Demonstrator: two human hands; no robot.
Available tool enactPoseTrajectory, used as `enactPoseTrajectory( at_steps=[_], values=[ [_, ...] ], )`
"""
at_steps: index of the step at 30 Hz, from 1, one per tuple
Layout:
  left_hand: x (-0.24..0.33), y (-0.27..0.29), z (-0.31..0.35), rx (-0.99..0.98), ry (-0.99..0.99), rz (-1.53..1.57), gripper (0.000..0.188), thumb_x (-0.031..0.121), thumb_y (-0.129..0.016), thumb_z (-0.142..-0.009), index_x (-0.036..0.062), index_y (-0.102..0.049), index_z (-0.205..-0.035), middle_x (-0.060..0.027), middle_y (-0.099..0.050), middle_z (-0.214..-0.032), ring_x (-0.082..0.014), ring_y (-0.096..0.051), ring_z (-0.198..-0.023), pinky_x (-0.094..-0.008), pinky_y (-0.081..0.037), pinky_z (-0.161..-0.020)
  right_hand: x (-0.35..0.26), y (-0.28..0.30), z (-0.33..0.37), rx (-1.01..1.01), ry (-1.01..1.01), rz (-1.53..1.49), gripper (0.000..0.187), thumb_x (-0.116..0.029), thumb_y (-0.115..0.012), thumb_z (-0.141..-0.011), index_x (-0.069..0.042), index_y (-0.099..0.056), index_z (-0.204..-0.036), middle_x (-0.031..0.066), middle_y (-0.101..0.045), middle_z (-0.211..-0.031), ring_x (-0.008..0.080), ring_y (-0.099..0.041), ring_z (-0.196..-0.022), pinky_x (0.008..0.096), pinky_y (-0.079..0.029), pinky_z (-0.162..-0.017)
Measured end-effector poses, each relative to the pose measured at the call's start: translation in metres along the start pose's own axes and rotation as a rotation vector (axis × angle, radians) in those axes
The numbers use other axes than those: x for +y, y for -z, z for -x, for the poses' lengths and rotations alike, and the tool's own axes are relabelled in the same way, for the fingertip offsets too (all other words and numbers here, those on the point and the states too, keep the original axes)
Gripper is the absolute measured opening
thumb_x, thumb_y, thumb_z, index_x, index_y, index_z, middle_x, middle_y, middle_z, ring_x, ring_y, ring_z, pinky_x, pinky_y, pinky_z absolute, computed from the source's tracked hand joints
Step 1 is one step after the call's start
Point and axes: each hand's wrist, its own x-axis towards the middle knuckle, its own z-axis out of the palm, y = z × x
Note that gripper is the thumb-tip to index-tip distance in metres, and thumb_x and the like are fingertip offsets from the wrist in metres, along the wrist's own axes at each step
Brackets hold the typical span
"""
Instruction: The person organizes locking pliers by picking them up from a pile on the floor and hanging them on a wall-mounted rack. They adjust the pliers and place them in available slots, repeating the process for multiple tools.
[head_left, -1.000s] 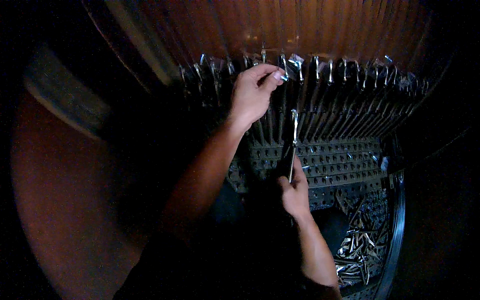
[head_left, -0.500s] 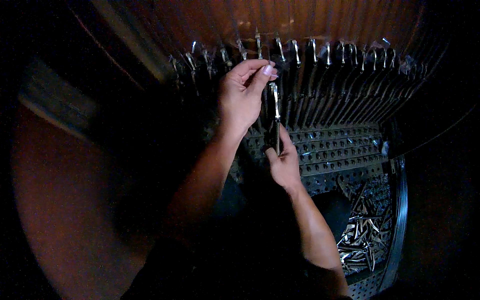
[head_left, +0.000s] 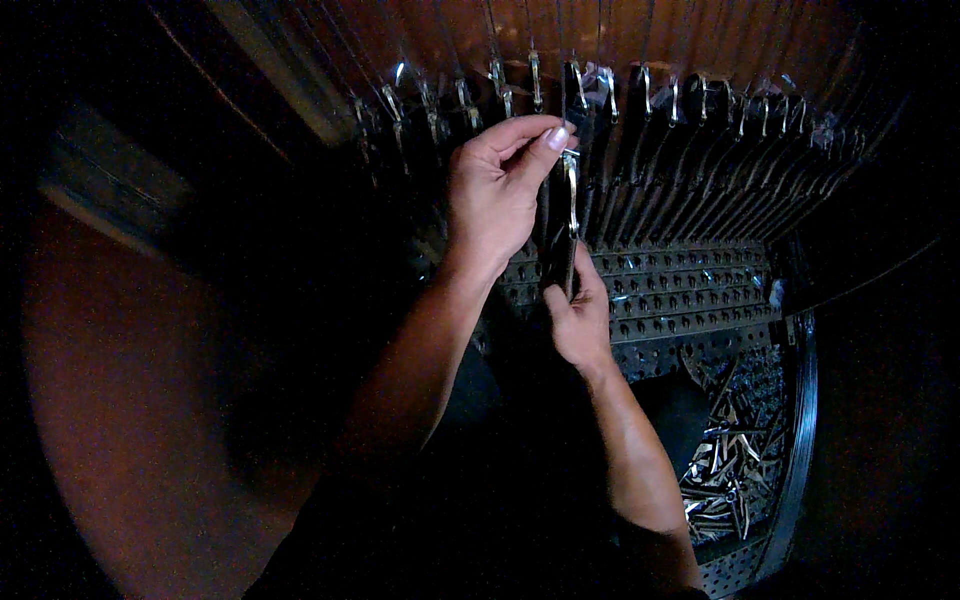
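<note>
Hook between both hands (upright)

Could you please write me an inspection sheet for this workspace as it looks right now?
Surface: dark perforated rack with rows of holes, dimly lit.
Job's things: thin metal piece, upright, its top at the left hand's fingertips and its lower end at the right hand.
Clutter: bin at lower right, filled with a loose heap of small metal pieces.
Grippers: left hand pinches the top of the piece; right hand grips it lower down.
Cables: nothing seen.
Surroundings: row of metal hooks hanging along the top before a brownish ribbed wall; the rest is too dark to tell.
</note>
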Motion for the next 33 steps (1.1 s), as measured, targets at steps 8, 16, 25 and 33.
enactPoseTrajectory(
  at_steps=[8,16,25,33],
  values=[
    [0.003,0.001,0.001,-0.002,0.041,0.045,0.022,0.016,-0.069,-0.097,-0.0001,-0.071,-0.112,-0.0098,-0.075,-0.104,-0.0154,-0.069,-0.098,-0.0291,-0.052,-0.094,-0.017,-0.007,0.002,0.055,0.116,0.013,0.074,0.008,-0.052,-0.078,0.001,-0.040,-0.151,0.0185,-0.049,-0.147,0.0266,-0.047,-0.138,0.0346,-0.033,-0.117],
    [0.006,0.000,0.006,0.015,0.051,0.063,0.022,0.016,-0.070,-0.097,0.0000,-0.071,-0.112,-0.0101,-0.075,-0.103,-0.0158,-0.069,-0.096,-0.0297,-0.052,-0.093,-0.017,-0.012,0.004,0.073,0.075,0.005,0.075,0.008,-0.054,-0.077,-0.001,-0.041,-0.150,0.0177,-0.050,-0.147,0.0279,-0.046,-0.138,0.0353,-0.032,-0.117],
    [0.007,0.001,0.007,-0.005,0.050,0.062,0.021,0.016,-0.070,-0.097,0.0004,-0.071,-0.111,-0.0100,-0.075,-0.102,-0.0158,-0.069,-0.096,-0.0297,-0.052,-0.093,-0.005,-0.012,0.001,0.109,0.116,0.101,0.070,0.005,-0.057,-0.077,-0.001,-0.045,-0.146,0.0180,-0.053,-0.141,0.0289,-0.051,-0.133,0.0355,-0.036,-0.114],
    [0.010,-0.002,0.012,-0.002,0.049,0.059,0.019,0.015,-0.068,-0.097,0.0009,-0.071,-0.110,-0.0103,-0.075,-0.103,-0.0167,-0.069,-0.098,-0.0307,-0.051,-0.095,-0.017,-0.016,0.001,0.157,0.080,0.134,0.062,0.003,-0.060,-0.080,-0.004,-0.049,-0.141,0.0151,-0.062,-0.126,0.0279,-0.061,-0.116,0.0354,-0.045,-0.105]
  ],
)
